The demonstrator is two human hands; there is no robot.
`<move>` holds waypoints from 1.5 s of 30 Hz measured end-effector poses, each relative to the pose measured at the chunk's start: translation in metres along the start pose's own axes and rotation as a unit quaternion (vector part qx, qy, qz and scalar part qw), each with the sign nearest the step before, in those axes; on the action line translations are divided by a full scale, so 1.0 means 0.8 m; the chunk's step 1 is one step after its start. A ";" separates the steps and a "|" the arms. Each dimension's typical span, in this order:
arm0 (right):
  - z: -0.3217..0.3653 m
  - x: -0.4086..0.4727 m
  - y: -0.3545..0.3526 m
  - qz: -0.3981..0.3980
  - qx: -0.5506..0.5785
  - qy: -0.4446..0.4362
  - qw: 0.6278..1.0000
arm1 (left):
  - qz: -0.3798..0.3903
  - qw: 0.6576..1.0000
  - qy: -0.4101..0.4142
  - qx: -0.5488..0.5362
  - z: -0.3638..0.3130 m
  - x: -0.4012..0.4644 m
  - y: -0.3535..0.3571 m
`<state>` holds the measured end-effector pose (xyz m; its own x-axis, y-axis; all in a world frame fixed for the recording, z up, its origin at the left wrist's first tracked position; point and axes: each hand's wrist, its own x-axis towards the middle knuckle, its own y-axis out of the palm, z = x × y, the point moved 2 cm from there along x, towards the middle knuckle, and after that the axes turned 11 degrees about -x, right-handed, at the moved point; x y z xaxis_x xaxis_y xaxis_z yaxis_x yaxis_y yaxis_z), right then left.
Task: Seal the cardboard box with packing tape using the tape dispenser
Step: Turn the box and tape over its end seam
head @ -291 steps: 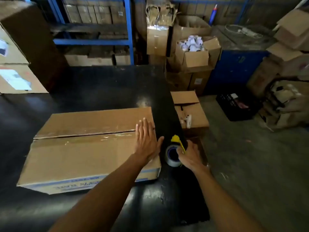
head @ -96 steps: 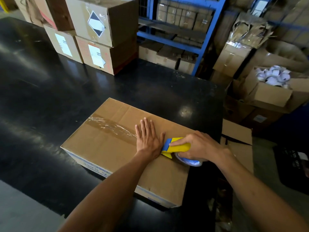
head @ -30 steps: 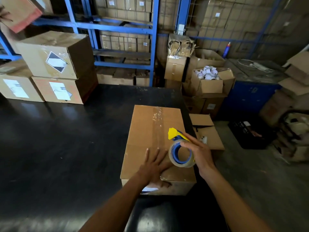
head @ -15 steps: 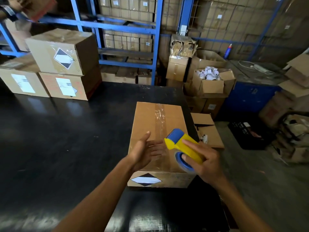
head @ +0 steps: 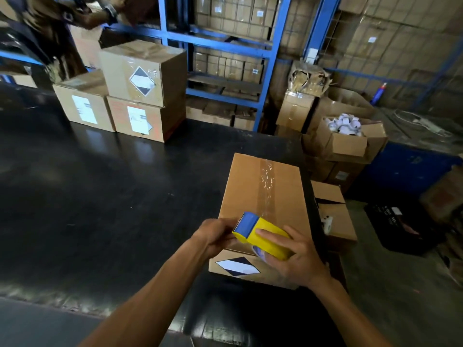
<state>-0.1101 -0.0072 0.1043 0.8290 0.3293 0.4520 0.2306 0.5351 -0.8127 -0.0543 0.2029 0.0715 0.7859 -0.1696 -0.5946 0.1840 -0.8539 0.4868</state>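
A closed cardboard box [head: 243,186] lies lengthwise on the black table [head: 112,196], near its right edge. A strip of clear tape [head: 266,181] runs along the top seam. A black and white diamond label [head: 238,266] shows on its near end. My right hand [head: 295,259] grips the yellow and blue tape dispenser [head: 260,234] above the box's near end. My left hand [head: 215,234] touches the dispenser's blue front end, fingers curled at it. The tape roll is mostly hidden under my right hand.
Three labelled cartons [head: 130,96] are stacked at the table's far left. Blue shelving [head: 225,46] with boxes stands behind. Off the table's right edge are an open box of white rolls [head: 348,136], a low carton [head: 333,216] and a black crate [head: 400,229]. Another person's arm [head: 75,13] shows top left.
My left hand has come off the box top and closed onto the dispenser's front end. My right hand has turned the dispenser flatter and lower. The view has shifted right.
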 end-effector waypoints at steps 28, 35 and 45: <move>-0.062 -0.027 -0.037 0.266 -0.179 -0.023 0.947 | -0.199 0.929 0.279 0.142 0.088 0.014 -0.084; -0.059 -0.026 -0.030 0.286 -0.196 -0.031 0.937 | -0.192 0.930 0.282 0.134 0.091 0.019 -0.091; -0.055 -0.022 -0.023 0.311 -0.208 -0.032 0.927 | -0.066 0.971 0.219 0.071 0.061 0.043 -0.149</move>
<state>-0.1068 -0.0569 0.0947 0.8389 0.5255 -0.1418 -0.0948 -0.1154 -0.9888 -0.0777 0.2749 -0.0384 0.9422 0.1449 -0.3020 0.2418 -0.9181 0.3141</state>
